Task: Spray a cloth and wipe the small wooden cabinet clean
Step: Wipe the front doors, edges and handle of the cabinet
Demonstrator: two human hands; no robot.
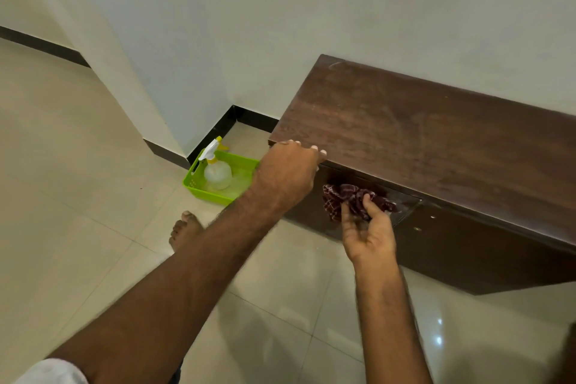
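Note:
A dark brown wooden cabinet [420,140] stands low against the white wall on the right. My left hand [288,173] rests on its near left corner, fingers curled over the top edge. Below that edge, my right hand [369,232] holds a bunched dark red checked cloth [349,199] pressed against the cabinet's front face. A clear spray bottle [216,173] with a white and yellow trigger head stands upright in a green basket on the floor, left of the cabinet.
The green plastic basket [194,182] sits on the beige tiled floor near the wall corner. My bare foot [184,232] is on the tiles just in front of it. A black skirting strip runs along the wall base.

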